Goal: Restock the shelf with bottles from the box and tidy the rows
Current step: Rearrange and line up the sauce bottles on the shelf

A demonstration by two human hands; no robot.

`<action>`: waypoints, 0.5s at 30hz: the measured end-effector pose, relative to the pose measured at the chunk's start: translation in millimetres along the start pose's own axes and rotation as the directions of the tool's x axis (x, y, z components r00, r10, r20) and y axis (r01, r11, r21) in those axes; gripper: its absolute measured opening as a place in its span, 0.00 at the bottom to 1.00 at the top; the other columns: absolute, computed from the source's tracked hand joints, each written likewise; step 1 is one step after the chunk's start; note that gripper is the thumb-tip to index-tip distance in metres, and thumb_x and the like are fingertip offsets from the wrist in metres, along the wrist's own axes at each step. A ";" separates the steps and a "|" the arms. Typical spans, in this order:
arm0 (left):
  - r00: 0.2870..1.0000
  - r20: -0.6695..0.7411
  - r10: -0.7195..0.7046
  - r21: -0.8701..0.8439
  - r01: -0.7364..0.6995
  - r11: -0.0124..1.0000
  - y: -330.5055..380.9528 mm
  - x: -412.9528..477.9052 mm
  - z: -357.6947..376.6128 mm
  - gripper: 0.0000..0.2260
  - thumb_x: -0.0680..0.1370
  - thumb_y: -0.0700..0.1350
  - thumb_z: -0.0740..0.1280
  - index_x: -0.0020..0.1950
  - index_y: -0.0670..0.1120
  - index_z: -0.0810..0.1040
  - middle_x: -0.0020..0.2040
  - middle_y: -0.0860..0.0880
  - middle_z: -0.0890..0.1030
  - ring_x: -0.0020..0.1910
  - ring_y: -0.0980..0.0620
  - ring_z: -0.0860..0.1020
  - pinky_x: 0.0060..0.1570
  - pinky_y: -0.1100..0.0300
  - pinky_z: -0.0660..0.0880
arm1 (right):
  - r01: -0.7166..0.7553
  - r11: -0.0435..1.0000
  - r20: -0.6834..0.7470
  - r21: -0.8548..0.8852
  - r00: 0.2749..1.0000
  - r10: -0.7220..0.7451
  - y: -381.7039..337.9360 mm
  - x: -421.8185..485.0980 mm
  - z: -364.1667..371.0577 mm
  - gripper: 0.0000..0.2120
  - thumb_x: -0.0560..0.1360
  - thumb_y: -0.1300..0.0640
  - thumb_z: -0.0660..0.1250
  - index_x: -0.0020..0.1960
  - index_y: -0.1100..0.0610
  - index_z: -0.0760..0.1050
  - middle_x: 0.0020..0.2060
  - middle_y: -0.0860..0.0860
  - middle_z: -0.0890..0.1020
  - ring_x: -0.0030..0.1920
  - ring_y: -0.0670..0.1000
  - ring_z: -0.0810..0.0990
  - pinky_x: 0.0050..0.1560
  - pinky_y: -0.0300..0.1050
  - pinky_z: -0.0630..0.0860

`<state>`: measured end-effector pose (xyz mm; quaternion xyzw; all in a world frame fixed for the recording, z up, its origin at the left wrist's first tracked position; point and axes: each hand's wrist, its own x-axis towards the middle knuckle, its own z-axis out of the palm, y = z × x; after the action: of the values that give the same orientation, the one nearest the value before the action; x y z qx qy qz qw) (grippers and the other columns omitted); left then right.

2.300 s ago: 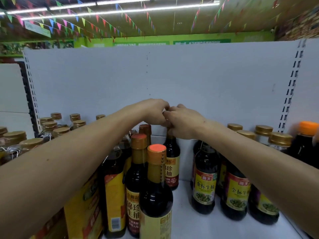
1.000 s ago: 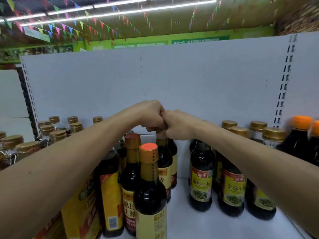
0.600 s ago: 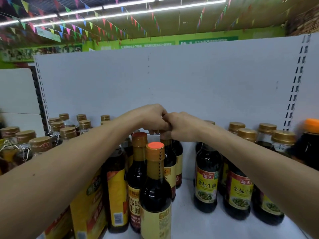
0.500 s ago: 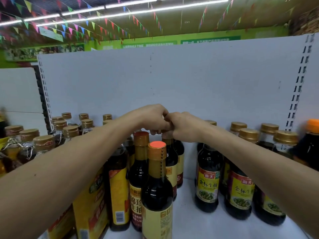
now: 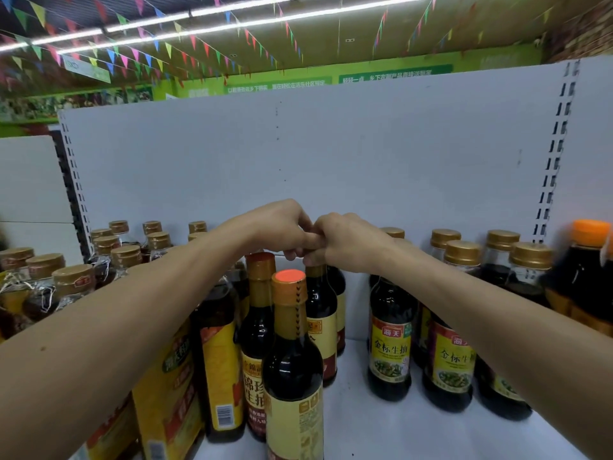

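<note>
Bottle point(image 5: 320, 313): upright just behind the orange cap point(image 5: 288, 277), probably lengthening that row.
Right hand point(image 5: 345, 242): fingers curled over its top, so we steer it.
Left hand point(image 5: 282, 227): fingers curled alongside; pinching what, we cannot tell.

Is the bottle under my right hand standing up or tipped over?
Upright. The bottle stands straight on the shelf, its neck vertical under the right hand, whose fingers curl over its top.

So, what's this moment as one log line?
stage: tidying row | right hand: grips top of dark glass bottle with cream label | left hand: curled against right hand, hold unclear | bottle: upright on white shelf
</note>
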<state>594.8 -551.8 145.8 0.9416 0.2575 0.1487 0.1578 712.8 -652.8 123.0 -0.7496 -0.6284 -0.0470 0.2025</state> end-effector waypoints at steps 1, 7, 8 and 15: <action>1.000 -0.001 -0.005 -0.009 0.005 1.000 -1.1 -1.4 -0.6 0.11 0.79 0.53 0.69 0.51 0.47 0.86 0.41 0.50 0.85 0.33 0.59 0.80 0.27 0.69 0.70 | -0.003 1.000 0.000 0.001 1.000 0.003 -0.8 0.0 -0.2 0.17 0.75 0.48 0.75 0.58 0.57 0.79 0.48 0.54 0.82 0.49 0.54 0.80 0.40 0.44 0.73; 0.999 -0.028 -0.025 -0.021 0.024 0.999 -2.0 -8.0 4.1 0.15 0.79 0.58 0.68 0.49 0.48 0.86 0.40 0.50 0.86 0.34 0.59 0.80 0.28 0.69 0.69 | 0.012 1.000 0.006 0.018 1.000 -0.012 0.9 -1.9 -1.1 0.17 0.75 0.48 0.74 0.58 0.56 0.77 0.48 0.51 0.82 0.48 0.50 0.79 0.40 0.40 0.73; 0.999 -0.032 -0.031 -0.016 0.031 0.999 -1.3 -9.1 4.1 0.15 0.79 0.59 0.68 0.50 0.48 0.86 0.41 0.51 0.86 0.35 0.58 0.81 0.29 0.68 0.69 | 0.012 1.000 0.008 0.021 1.000 -0.012 1.0 -2.5 -1.0 0.17 0.75 0.47 0.74 0.58 0.56 0.77 0.47 0.50 0.82 0.48 0.50 0.79 0.39 0.39 0.72; 0.998 -0.029 -0.047 -0.010 0.047 0.999 -1.6 -24.9 -4.1 0.13 0.80 0.58 0.68 0.56 0.51 0.84 0.44 0.51 0.86 0.39 0.56 0.82 0.41 0.61 0.77 | 0.001 0.999 -0.033 -0.045 0.999 -0.002 -0.7 -12.1 3.6 0.24 0.77 0.45 0.71 0.68 0.54 0.70 0.57 0.53 0.80 0.54 0.53 0.78 0.48 0.45 0.75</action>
<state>572.1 -562.9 143.9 0.9322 0.2813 0.1601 0.1620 708.9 -662.6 116.0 -0.7525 -0.6245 -0.0734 0.1959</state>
